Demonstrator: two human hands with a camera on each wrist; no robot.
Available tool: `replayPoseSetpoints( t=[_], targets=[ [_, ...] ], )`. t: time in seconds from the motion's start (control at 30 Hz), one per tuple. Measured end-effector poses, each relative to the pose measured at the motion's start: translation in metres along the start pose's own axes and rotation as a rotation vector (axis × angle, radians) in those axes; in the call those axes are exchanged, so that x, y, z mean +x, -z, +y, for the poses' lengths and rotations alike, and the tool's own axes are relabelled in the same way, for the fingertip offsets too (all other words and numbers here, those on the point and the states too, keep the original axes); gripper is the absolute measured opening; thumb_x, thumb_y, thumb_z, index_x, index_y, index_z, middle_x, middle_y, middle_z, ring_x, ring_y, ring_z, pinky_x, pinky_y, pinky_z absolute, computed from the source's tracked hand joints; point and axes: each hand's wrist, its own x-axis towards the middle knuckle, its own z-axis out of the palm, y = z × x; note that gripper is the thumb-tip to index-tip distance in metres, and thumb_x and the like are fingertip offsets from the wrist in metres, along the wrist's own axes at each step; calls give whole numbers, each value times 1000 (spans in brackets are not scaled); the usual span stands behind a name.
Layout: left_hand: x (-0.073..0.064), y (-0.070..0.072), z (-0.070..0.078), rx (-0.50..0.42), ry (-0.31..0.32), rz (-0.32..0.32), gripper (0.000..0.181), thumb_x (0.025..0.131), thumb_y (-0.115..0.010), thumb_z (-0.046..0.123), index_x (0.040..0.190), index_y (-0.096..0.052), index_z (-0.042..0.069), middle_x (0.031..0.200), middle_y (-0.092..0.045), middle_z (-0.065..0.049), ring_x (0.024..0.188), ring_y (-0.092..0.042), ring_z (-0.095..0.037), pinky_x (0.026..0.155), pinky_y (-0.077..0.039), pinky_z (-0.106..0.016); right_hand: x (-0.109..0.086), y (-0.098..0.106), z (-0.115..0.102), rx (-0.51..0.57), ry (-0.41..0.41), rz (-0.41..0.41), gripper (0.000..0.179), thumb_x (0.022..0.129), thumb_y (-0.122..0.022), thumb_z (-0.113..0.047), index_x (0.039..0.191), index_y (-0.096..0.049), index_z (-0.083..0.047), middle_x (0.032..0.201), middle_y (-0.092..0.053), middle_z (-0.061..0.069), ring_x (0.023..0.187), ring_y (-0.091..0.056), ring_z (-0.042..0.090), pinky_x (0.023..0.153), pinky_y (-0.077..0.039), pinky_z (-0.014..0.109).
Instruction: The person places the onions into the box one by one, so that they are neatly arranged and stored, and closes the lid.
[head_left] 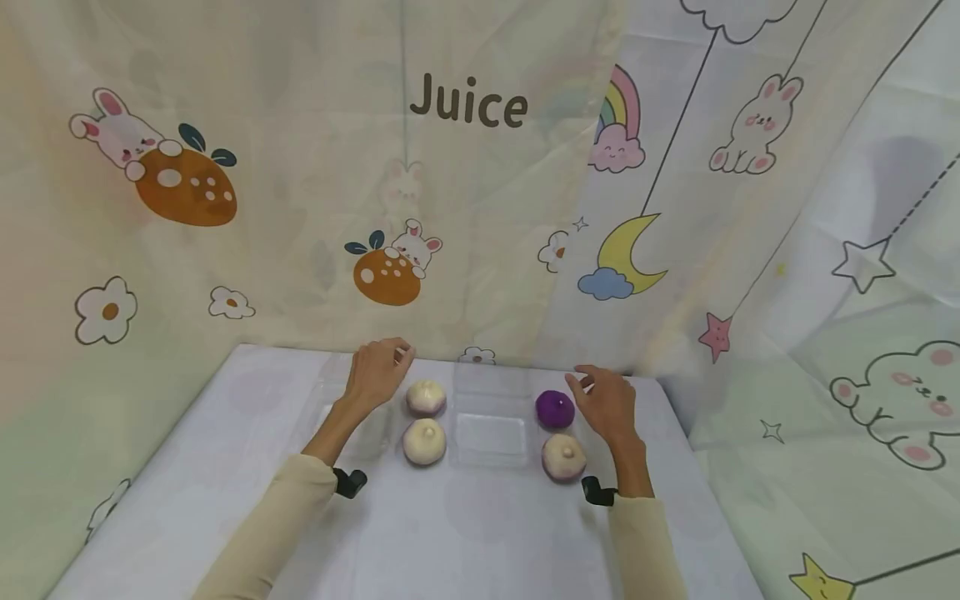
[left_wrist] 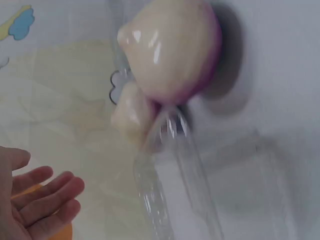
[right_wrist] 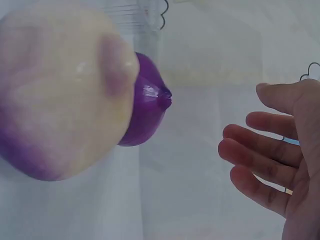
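My left hand [head_left: 377, 375] hovers over a clear plastic box [head_left: 367, 437] at the left, fingers relaxed and nothing in them. Just right of it are two white turnips with purple undersides, a far one [head_left: 426, 398] and a near one [head_left: 424, 442]. My right hand [head_left: 606, 406] is held beside a dark purple onion [head_left: 555, 409], its fingers [right_wrist: 250, 150] loosely bent and free of any object. Nearer me than the onion sits a third white-and-purple turnip [head_left: 564, 457], large in the right wrist view.
Between the two pairs of vegetables stands another clear plastic box [head_left: 491, 442] with its lid raised at the back. A white cloth covers the table [head_left: 480, 542]. Printed curtains [head_left: 300, 167] hang behind the table and along its sides.
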Motion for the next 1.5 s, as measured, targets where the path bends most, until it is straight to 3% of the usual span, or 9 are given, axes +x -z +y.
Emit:
replayPoseSetpoints(
  t=[0.1,0.23,0.4,0.57,0.77,0.97,1.5],
  targets=[
    [-3,-8,11,-60,30,32,26,104,-70,28,99,-83,7,83,-82,-8,76,-77,-27,72,-60,-46,-9,-1,3,62,-34,-23,37,100,-77,-33,123,-81,-5,93,-84,11,79,-78,30,74,-57,52],
    [-7,-20,21,-133,111,36,26,100,-72,29,90,-82,7,79,-79,-6,74,-75,-24,73,-59,-46,-20,-1,6,142,-61,-47,37,99,-80,-31,124,-80,-3,99,-83,14,86,-78,35,79,-57,50],
    [-13,-32,31,-183,191,7,27,96,-76,30,85,-82,6,80,-79,-8,75,-75,-24,76,-61,-47,-30,-2,7,183,-61,-51,36,97,-82,-26,123,-79,0,104,-81,18,90,-76,36,81,-60,49],
    [-21,-44,37,-173,216,-37,24,93,-80,31,82,-82,10,76,-79,-4,72,-73,-22,74,-59,-45,-40,-1,8,218,-77,-57,37,97,-84,-25,123,-79,1,106,-81,20,93,-75,35,85,-61,50],
    [-28,-59,38,-72,199,-72,23,94,-81,35,78,-79,18,71,-74,4,70,-67,-16,72,-52,-40,-52,-1,10,230,-88,-61,37,96,-85,-21,123,-78,3,107,-81,21,94,-75,34,87,-62,50],
    [-34,-67,38,-28,165,-81,22,93,-81,37,78,-80,21,72,-73,7,70,-65,-14,73,-48,-38,-61,-1,12,240,-105,-84,41,95,-85,-21,126,-76,4,113,-81,23,98,-76,37,90,-62,56],
    [-44,-79,35,-10,121,-83,22,94,-80,36,80,-80,19,76,-75,5,73,-66,-16,75,-49,-40,-78,7,15,332,-113,-114,47,91,-89,-22,129,-76,3,124,-80,23,109,-74,43,98,-57,63]
  ],
)
